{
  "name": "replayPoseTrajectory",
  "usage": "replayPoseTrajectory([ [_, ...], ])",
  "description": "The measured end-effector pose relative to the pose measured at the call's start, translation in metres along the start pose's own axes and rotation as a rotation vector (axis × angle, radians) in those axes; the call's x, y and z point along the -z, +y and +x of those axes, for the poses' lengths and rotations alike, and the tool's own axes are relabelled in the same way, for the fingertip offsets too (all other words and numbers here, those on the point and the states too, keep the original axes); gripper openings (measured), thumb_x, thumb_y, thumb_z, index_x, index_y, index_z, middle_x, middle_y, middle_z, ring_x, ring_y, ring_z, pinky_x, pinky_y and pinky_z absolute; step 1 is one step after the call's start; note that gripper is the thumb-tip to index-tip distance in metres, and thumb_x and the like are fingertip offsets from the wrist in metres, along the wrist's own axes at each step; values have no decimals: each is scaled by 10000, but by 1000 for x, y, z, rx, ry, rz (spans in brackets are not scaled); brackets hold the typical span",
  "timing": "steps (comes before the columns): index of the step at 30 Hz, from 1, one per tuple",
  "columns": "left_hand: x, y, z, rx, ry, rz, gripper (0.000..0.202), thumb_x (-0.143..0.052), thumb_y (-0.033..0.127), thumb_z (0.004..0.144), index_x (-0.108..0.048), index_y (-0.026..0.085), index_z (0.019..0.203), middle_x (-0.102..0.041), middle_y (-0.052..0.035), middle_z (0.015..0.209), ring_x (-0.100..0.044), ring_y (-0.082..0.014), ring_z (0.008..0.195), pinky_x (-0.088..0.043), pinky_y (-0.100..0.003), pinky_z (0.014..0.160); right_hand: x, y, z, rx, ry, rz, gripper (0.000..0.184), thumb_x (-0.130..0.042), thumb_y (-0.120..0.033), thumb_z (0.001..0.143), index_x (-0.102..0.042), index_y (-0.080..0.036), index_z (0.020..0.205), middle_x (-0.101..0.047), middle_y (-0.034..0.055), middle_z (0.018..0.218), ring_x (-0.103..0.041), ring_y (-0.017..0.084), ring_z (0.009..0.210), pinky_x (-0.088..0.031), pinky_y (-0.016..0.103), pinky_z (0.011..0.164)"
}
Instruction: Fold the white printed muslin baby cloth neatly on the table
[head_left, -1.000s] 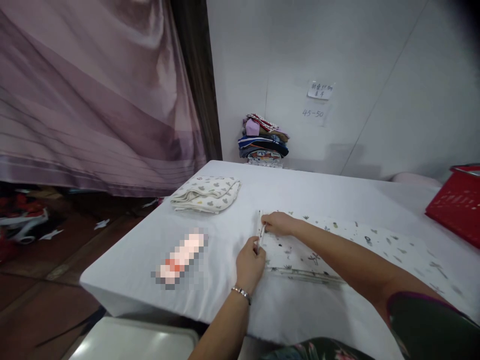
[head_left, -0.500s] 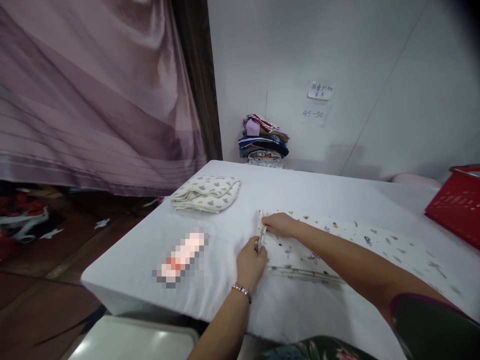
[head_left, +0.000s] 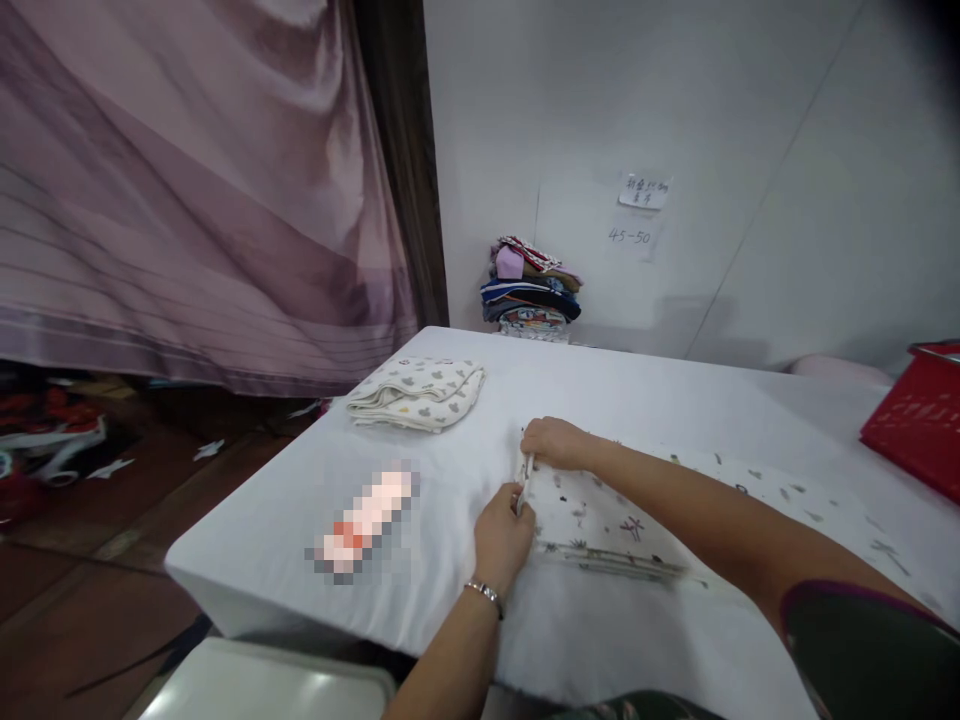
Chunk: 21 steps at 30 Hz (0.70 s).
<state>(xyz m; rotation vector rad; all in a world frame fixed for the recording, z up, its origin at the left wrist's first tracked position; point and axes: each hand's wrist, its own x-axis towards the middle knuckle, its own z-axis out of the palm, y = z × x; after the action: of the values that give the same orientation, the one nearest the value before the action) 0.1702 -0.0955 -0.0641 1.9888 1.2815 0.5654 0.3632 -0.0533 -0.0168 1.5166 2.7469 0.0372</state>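
A long white printed cloth (head_left: pixel 592 510), folded in layers, lies on the white-covered table (head_left: pixel 285 510). My left hand (head_left: pixel 504 530), with a bracelet on its wrist, pinches the near part of the cloth's left end. Just beyond it, my right hand (head_left: pixel 556 443) grips the same end nearer its far corner. The edge between my hands is raised a little. My right forearm crosses over the cloth and hides part of it. A folded cream cloth with grey prints (head_left: pixel 420 393) sits farther left on the table, apart from both hands.
A blurred-out pinkish item (head_left: pixel 367 525) lies left of my hands. At the right edge stands a red basket (head_left: pixel 915 415). Behind the table is a stack of folded fabrics (head_left: pixel 531 290) by the wall. A pink curtain (head_left: pixel 210 200) hangs at left; a pale stool (head_left: pixel 270 680) stands below.
The view has shifted slightly. My right hand has moved a little along the cloth's end toward its far corner, while my left hand keeps its hold.
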Motion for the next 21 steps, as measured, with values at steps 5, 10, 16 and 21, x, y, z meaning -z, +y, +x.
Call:
replayPoseTrajectory([
  [5, -2, -2, 0, 2, 1, 15, 236, -463, 191, 761, -579, 218, 965, -600, 11, 681, -532, -133, 644, -303, -232, 573, 0, 25, 9, 26, -31, -80, 92, -529, -131, 766, -605, -176, 741, -615, 76, 969, -442, 206, 1037, -321, 313, 787],
  [10, 0, -1, 0, 11, -3, 9, 266, -461, 187, 766, -577, 215, 1004, -616, 1, 710, -548, -139, 666, -317, -234, 586, 5, 41, 17, -17, -94, -176, 117, -543, -111, 741, -625, -162, 806, -540, 114, 1174, -350, 258, 1194, -327, 341, 825],
  [16, 0, -1, 0, 21, -4, -14, 268, -468, 200, 764, -586, 211, 1004, -630, -3, 719, -549, -141, 669, -321, -235, 598, 5, 49, 33, -173, -189, -31, 127, -562, -98, 719, -618, -175, 803, -601, 94, 1016, -457, 219, 1057, -356, 301, 800],
  [21, -2, -3, 1, 28, -12, -17, 318, -458, 197, 758, -581, 211, 1051, -651, -17, 768, -564, -152, 701, -338, -238, 617, -5, 54, 38, -287, -206, 58, 108, -559, -162, 744, -610, -184, 837, -617, 70, 949, -526, 181, 868, -364, 245, 665],
])
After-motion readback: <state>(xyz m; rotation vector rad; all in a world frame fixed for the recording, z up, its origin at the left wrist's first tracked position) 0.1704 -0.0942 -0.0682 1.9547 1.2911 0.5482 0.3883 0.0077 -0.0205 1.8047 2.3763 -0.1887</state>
